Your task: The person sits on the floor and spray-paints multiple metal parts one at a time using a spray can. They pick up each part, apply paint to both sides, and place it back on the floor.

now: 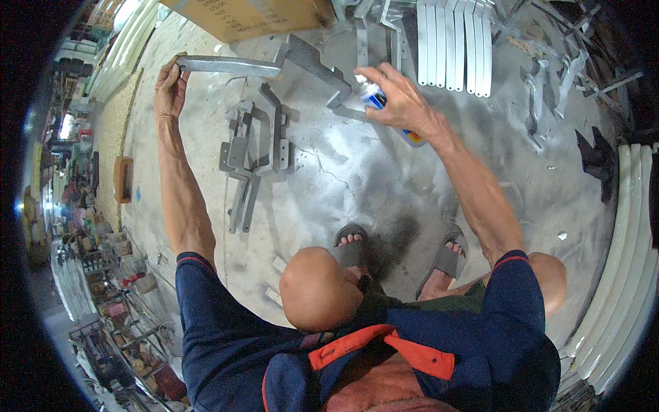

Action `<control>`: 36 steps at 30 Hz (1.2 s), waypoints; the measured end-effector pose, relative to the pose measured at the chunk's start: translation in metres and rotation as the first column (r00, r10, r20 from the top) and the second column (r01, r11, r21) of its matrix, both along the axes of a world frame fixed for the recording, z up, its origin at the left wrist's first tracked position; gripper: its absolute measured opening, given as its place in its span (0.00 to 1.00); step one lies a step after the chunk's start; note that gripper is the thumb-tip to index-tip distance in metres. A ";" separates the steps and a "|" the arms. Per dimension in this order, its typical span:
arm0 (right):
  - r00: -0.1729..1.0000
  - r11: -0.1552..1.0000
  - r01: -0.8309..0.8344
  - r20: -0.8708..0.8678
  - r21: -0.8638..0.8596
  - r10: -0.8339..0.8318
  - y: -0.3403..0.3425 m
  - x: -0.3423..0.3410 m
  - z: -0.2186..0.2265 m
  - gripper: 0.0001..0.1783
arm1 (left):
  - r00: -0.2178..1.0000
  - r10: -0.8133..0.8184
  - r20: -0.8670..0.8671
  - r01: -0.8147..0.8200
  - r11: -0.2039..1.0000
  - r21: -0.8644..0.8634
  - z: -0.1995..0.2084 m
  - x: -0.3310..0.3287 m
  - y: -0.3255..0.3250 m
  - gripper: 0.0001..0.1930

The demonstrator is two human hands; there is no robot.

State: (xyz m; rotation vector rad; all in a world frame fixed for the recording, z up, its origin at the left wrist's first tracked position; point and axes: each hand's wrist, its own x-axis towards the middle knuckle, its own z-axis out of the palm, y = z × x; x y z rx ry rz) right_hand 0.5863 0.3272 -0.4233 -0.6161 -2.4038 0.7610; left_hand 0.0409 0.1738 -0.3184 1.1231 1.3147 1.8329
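My left hand is closed on the left end of a bent metal bracket, held up off the floor. The bracket is a flat grey bar with a stepped, angled section reaching right towards my other hand. My right hand is wrapped round a spray can with blue, white and yellow on it. Its white top is beside the bracket's right end, with the index finger over it. Most of the can is hidden by my palm. Below the bracket, several similar grey brackets lie stacked on the floor.
A cardboard box stands at the far side. Several white-coated flat bars lie in a row right of it, with loose metal pieces further right. Long pale strips line the right edge. Cluttered shelving fills the left.
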 end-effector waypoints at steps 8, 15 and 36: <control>0.938 0.983 0.126 -0.339 0.133 -0.074 0.021 -0.033 0.043 0.43 | 1.000 0.012 0.018 -0.012 1.000 -0.023 -0.001 -0.002 -0.001 0.15; 0.989 0.991 0.099 -0.118 0.090 -0.088 0.022 -0.027 0.024 0.43 | 0.996 -0.087 0.008 0.087 0.996 0.014 -0.006 -0.015 -0.002 0.15; 0.990 0.988 0.137 0.051 -0.077 -0.134 -0.013 0.017 -0.066 0.43 | 0.996 -0.081 0.027 0.080 0.996 0.034 -0.023 -0.049 -0.015 0.15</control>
